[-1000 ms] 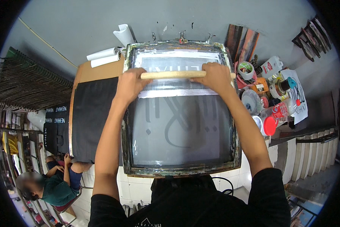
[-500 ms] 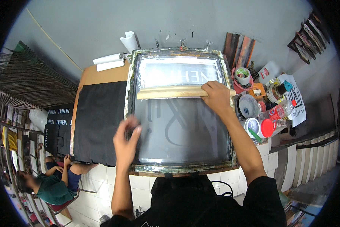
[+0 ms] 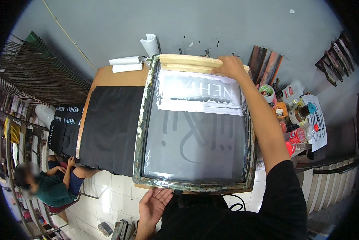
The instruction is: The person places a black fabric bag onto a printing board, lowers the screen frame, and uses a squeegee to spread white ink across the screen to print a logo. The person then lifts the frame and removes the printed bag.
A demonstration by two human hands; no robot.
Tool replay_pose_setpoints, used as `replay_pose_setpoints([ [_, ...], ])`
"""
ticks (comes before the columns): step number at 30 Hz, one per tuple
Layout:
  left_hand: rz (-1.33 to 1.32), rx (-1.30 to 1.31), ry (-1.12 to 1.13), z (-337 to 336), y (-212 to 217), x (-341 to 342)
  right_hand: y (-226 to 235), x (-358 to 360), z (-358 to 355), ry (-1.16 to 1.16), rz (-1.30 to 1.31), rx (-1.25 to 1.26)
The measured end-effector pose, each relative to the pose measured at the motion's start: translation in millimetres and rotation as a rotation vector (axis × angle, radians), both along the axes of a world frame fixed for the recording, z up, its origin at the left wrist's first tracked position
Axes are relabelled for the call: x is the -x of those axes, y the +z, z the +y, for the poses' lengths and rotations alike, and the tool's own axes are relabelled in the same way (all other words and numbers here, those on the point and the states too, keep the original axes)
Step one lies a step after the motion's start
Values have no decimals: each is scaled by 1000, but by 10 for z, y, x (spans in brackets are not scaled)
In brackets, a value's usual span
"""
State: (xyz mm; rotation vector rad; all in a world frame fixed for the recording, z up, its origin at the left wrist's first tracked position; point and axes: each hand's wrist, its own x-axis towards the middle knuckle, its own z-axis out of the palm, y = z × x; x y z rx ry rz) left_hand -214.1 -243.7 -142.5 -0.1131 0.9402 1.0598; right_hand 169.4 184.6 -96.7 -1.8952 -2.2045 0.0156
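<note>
A large printing screen frame (image 3: 141, 132) with grey mesh lies on the table in front of me, its near edge raised toward me. My right hand (image 3: 230, 67) is shut on the wooden squeegee (image 3: 187, 62), which rests along the frame's far edge. My left hand (image 3: 154, 204) sits palm up, fingers apart, just under the frame's near edge, holding nothing. White ink covers the upper mesh around a lettering stencil. A black cloth (image 3: 110, 128) lies flat on the table to the left of the frame.
Paper rolls (image 3: 127, 63) lie at the table's far left. Tins, tape and bottles (image 3: 297, 120) crowd the right side. A wire rack (image 3: 31, 76) stands on the left. A person in a green top (image 3: 47, 186) sits low at the left, by printed black cloths.
My right hand pushed the squeegee from the middle of the screen up to its far edge. My left hand left the squeegee, crossed the frame's left side, and dropped below its near edge.
</note>
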Motion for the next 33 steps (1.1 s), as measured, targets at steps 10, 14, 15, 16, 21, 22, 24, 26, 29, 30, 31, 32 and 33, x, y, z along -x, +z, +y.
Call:
replay_pose_setpoints([
  [10, -6, -71, 50, -127, -285, 9, 202, -244, -49, 6, 256, -246],
  [14, -118, -395, -89, 5, -104, 180, 1285, -102, -1097, 118, 294, -341],
  [15, -203, -528, -77, 84, -45, 198, 1530, -100, -1408, 175, 273, -400],
  [16, -236, -576, -88, 177, 93, 201, 1721, -78, -1720, 233, 255, -460],
  [21, -421, -1211, -383, 1051, 761, 165, 2283, 128, -2810, 273, 201, -542],
  [22, -440, -1296, -424, 1261, 947, 55, 2312, 93, -2911, 218, 218, -547],
  [24, -551, -1346, -393, 1571, 1229, -241, 2364, 93, -3082, 126, 255, -559],
  [26, -571, -1469, -462, 1872, 1380, -466, 2473, 99, -3033, 28, 213, -615],
  [29, 192, -1307, -536, 2284, 1131, -472, 2643, 76, -2762, -63, 174, -675],
  [30, 657, -1138, -537, 2438, 832, -435, 2737, 156, -2698, -85, 206, -673],
  [31, 1158, -1014, -527, 2569, 298, -222, 2812, 243, -2612, -95, 248, -673],
  [32, 1904, -752, -708, 2508, 103, -152, 2834, 196, -2501, -74, 234, -683],
  [33, 2180, -625, -692, 2426, -255, -60, 2899, 108, -2405, -56, 212, -702],
])
